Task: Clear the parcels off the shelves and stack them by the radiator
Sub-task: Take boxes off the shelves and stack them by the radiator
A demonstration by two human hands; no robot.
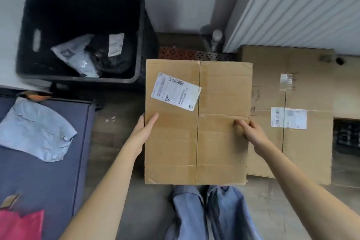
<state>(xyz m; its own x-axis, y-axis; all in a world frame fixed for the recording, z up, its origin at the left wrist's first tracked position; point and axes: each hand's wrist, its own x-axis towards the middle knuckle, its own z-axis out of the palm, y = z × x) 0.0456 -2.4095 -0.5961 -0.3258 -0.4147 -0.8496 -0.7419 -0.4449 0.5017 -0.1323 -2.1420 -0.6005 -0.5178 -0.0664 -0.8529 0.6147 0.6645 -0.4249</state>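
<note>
pink bag [21,224] cropped, label [176,91] print illegible

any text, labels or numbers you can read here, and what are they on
Nothing reads clearly enough to quote.
Held cardboard box, white shipping label: barcodes and print, too blurred.
Cardboard box by the radiator, barcode label: too small; dark handwriting at its left edge, partly hidden.
Small taped label above it: unreadable.
Black crate, white tag on a black bag: blurred.
</note>
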